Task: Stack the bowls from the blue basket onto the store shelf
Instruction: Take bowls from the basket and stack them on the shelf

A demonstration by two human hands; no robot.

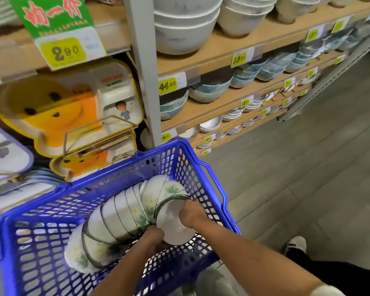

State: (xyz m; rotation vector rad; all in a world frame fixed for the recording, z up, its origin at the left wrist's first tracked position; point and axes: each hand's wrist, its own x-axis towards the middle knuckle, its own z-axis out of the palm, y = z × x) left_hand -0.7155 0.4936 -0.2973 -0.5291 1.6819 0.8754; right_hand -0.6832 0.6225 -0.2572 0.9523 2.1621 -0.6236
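Note:
A blue plastic basket (201, 167) fills the lower left. Inside it lies a long curved row of nested white bowls (120, 214) with dark rims and green-yellow flower prints, lying on their sides. Both my hands are at the right end of the row. My left hand (155, 235) grips the lower rim of the end bowls (175, 229). My right hand (190, 212) grips their upper rim. The wooden store shelves (226, 50) rise behind the basket, carrying stacks of white and blue-patterned bowls.
A grey metal upright (145, 71) splits the shelving. Yellow cartoon trays (51, 112) stand on the left shelves, with a green price sign (56, 28) above. Yellow price tags line the shelf edges. Grey tiled floor (308, 167) stretches to the right; my shoe (296, 244) shows there.

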